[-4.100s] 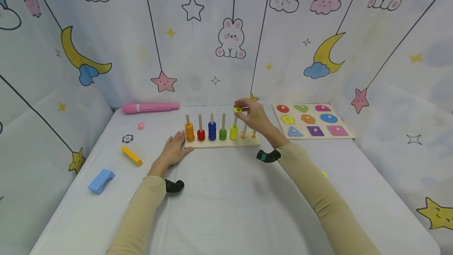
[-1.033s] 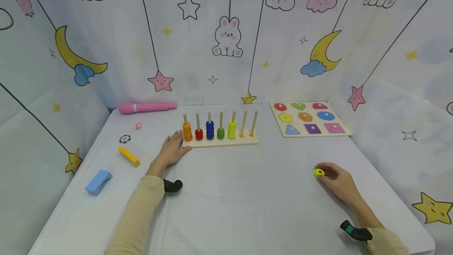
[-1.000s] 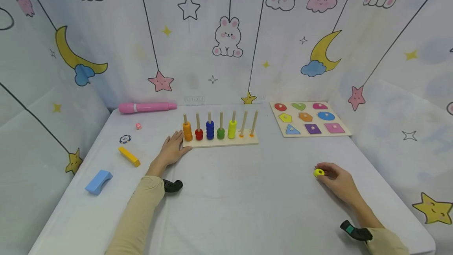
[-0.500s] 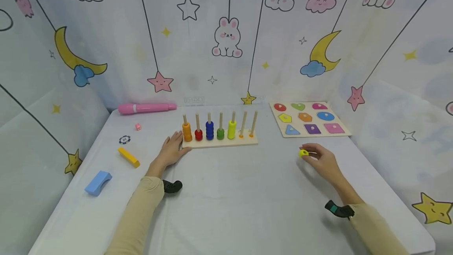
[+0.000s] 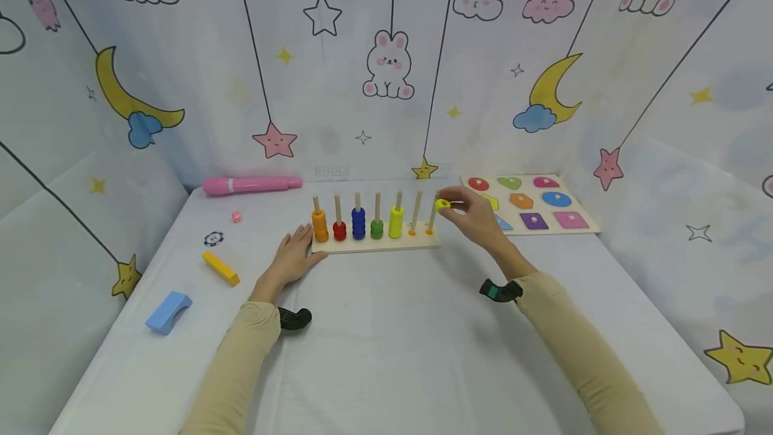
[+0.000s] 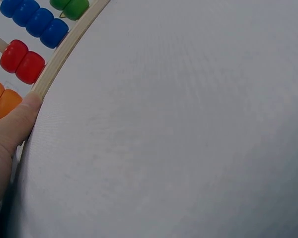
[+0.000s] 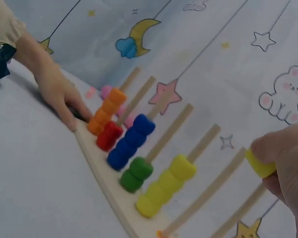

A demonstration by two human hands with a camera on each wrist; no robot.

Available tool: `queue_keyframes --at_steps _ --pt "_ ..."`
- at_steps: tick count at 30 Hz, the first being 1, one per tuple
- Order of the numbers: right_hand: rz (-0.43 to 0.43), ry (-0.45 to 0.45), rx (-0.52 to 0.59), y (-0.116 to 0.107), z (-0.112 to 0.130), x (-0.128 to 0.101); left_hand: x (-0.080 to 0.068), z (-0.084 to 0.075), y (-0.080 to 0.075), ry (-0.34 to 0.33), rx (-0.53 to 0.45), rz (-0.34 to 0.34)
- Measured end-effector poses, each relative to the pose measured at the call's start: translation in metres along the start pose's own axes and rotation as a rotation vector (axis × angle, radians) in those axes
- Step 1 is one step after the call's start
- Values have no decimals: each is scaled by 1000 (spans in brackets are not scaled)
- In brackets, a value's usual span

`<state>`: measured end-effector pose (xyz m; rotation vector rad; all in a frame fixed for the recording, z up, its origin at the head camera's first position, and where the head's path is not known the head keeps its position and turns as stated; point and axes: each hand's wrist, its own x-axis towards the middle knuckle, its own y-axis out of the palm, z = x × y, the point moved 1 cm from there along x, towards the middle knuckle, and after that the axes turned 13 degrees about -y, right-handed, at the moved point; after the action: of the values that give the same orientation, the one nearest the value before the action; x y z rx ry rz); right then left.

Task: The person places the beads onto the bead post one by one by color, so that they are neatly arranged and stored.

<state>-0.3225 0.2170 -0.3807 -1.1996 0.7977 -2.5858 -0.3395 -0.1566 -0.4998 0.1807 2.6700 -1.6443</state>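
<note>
A wooden peg board (image 5: pixel 376 243) stands mid-table with orange (image 5: pixel 319 225), red (image 5: pixel 339 230), blue (image 5: pixel 359 223), green (image 5: pixel 377 227) and yellow (image 5: pixel 396 221) ring stacks; its two right pegs (image 5: pixel 416 212) carry no rings. My right hand (image 5: pixel 477 215) pinches a yellow ring (image 5: pixel 443 205) beside the rightmost peg, near its top. The ring (image 7: pixel 260 164) shows at my fingertips (image 7: pixel 275 148) in the right wrist view. My left hand (image 5: pixel 294 256) rests flat against the board's left end, its thumb (image 6: pixel 17 119) touching the base edge (image 6: pixel 64 51).
A shape puzzle board (image 5: pixel 530 203) lies at the back right. On the left are a pink marker (image 5: pixel 251 184), a small pink piece (image 5: pixel 237 217), a round chip (image 5: pixel 213 239), a yellow bar (image 5: pixel 221 268) and a blue arch block (image 5: pixel 169 311). Printed curtains wall the table.
My right hand picked the yellow ring up from the table at the right and carried it left and back to the peg board. The left hand stayed put.
</note>
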Motion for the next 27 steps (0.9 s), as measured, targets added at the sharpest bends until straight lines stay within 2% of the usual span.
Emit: queue_keyframes --at_steps 7,12,19,27 --pt "18 -81 9 34 -15 39 2 2 1 1 -6 1" --pt "78 -105 -62 50 -15 55 2 2 2 1 -6 -1" --pt "145 -112 -126 57 -17 64 0 0 0 12 -4 -19" --pt "140 -106 -118 54 -17 64 2 2 1 14 -4 -24"
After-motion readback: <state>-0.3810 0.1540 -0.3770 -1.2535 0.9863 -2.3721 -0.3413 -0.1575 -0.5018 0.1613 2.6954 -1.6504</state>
